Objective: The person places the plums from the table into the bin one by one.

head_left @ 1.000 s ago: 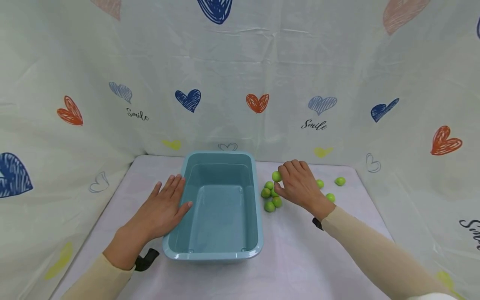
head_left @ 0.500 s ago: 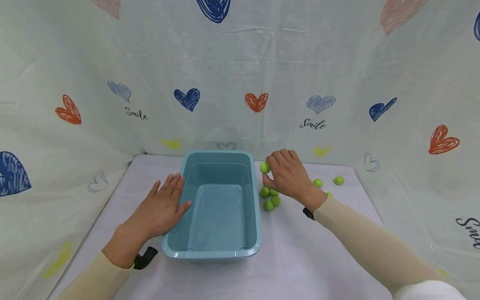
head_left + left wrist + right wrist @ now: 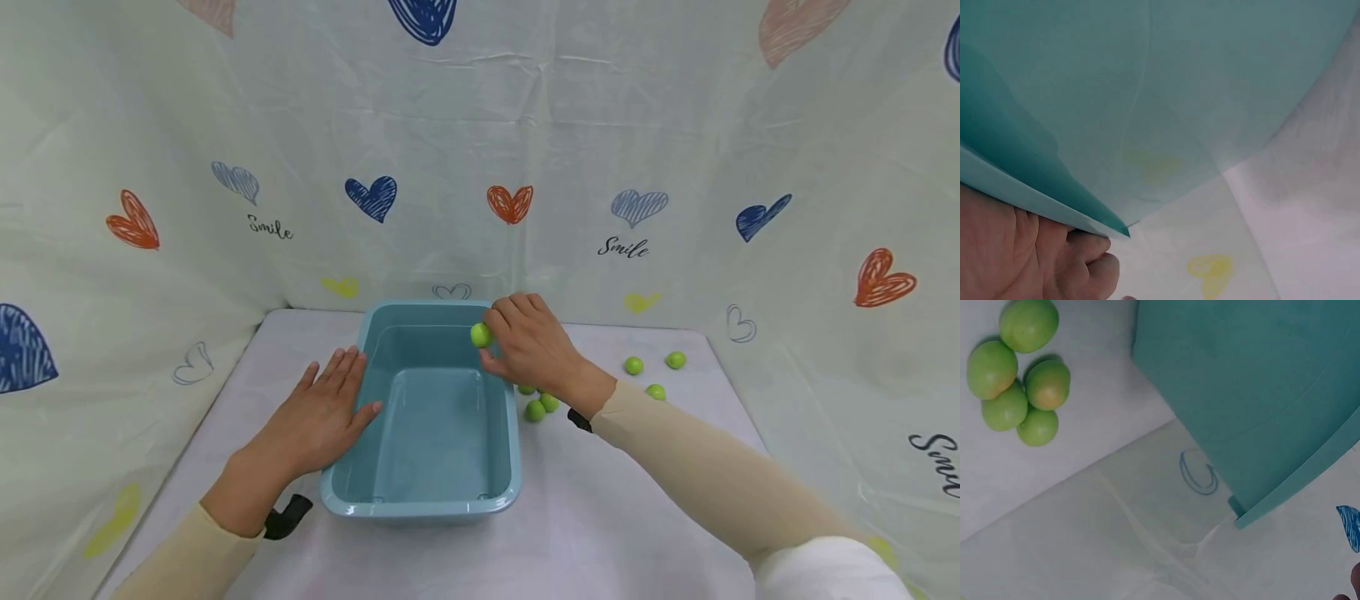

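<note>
A deep light-blue plastic basin (image 3: 420, 510) stands on the white-covered table. My left hand (image 3: 318, 417) rests on its left rim, fingers straight and thumb over the inner side; the left wrist view shows that hand (image 3: 1041, 256) against the basin rim (image 3: 1029, 203). Between thumb and fingertips my right hand (image 3: 532, 350) pinches a small round green fruit (image 3: 481, 335), plum-like, above the far right part of the basin. Just right of the basin lies a cluster of similar green fruits (image 3: 535, 411), partly hidden by the right hand. Several show in the right wrist view, one with an orange blush (image 3: 1048, 384).
Farther right on the table lie three separate green fruits (image 3: 633, 365). A white curtain (image 3: 450, 125) printed with hearts and "Smile" hangs behind and on both sides. The table's far edge lies close to it.
My right hand has carried the pinched fruit left, from above the cluster to over the basin's right rim. The left hand keeps its place on the left rim.
</note>
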A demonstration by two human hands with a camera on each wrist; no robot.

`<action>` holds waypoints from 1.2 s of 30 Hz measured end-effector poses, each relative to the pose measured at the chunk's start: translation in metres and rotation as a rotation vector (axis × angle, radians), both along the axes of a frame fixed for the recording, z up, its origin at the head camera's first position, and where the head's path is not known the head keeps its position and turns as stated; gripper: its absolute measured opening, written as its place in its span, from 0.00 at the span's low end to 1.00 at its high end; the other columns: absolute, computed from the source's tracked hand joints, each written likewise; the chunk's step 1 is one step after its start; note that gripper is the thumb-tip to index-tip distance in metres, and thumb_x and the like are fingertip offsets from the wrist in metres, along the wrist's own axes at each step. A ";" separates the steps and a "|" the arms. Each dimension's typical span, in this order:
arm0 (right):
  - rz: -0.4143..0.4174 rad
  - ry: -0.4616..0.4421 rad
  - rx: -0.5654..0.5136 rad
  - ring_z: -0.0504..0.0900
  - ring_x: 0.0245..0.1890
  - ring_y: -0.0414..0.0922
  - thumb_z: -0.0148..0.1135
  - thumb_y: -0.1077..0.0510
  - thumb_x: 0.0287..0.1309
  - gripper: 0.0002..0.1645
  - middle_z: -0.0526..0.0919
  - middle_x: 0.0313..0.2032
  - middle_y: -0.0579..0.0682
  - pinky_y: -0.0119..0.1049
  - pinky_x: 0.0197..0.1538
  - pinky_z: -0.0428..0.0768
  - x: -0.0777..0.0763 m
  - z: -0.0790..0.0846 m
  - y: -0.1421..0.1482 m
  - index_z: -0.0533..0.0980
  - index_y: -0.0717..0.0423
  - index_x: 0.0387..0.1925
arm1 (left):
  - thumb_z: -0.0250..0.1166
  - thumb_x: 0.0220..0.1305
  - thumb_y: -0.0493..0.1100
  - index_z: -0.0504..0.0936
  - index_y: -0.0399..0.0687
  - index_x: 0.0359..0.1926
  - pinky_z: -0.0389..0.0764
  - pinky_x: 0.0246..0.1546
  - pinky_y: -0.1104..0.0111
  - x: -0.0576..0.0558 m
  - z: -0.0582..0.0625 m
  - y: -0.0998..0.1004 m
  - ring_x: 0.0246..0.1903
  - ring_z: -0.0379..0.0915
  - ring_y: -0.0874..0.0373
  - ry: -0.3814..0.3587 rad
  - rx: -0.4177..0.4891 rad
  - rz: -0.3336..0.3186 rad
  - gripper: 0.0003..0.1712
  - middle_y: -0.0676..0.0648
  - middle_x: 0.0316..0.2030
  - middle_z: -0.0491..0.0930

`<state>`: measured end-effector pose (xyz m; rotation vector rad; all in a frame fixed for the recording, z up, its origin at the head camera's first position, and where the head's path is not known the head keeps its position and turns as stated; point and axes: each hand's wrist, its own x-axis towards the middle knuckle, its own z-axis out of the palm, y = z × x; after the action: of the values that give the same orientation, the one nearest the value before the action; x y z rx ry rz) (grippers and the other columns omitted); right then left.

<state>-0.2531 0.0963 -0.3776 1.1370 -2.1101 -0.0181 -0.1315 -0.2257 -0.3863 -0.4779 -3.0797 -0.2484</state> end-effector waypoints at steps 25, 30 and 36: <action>0.089 -0.099 0.195 0.74 0.40 0.46 0.59 0.45 0.66 0.14 0.78 0.38 0.47 0.39 0.45 0.72 0.016 -0.010 -0.051 0.75 0.50 0.41 | 0.57 0.79 0.56 0.56 0.26 0.79 0.53 0.77 0.33 -0.001 -0.003 0.000 0.80 0.47 0.30 0.000 -0.007 0.011 0.46 0.28 0.80 0.54; 0.126 -0.177 0.242 0.73 0.40 0.44 0.60 0.41 0.67 0.16 0.77 0.37 0.45 0.37 0.44 0.71 0.019 -0.011 -0.056 0.76 0.48 0.41 | 0.56 0.80 0.57 0.56 0.26 0.79 0.53 0.77 0.34 -0.001 -0.002 0.001 0.80 0.47 0.30 -0.004 -0.005 0.010 0.45 0.28 0.80 0.54; 0.163 -0.206 0.257 0.73 0.39 0.44 0.58 0.40 0.68 0.17 0.76 0.35 0.44 0.37 0.43 0.71 0.020 -0.015 -0.061 0.76 0.49 0.39 | 0.56 0.80 0.57 0.56 0.26 0.79 0.55 0.77 0.34 0.000 -0.002 0.001 0.80 0.48 0.30 0.004 -0.011 0.008 0.45 0.28 0.80 0.55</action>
<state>-0.2327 0.0353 -0.3921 1.5176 -2.2340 -0.1022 -0.1319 -0.2245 -0.3882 -0.4655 -3.0795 -0.2307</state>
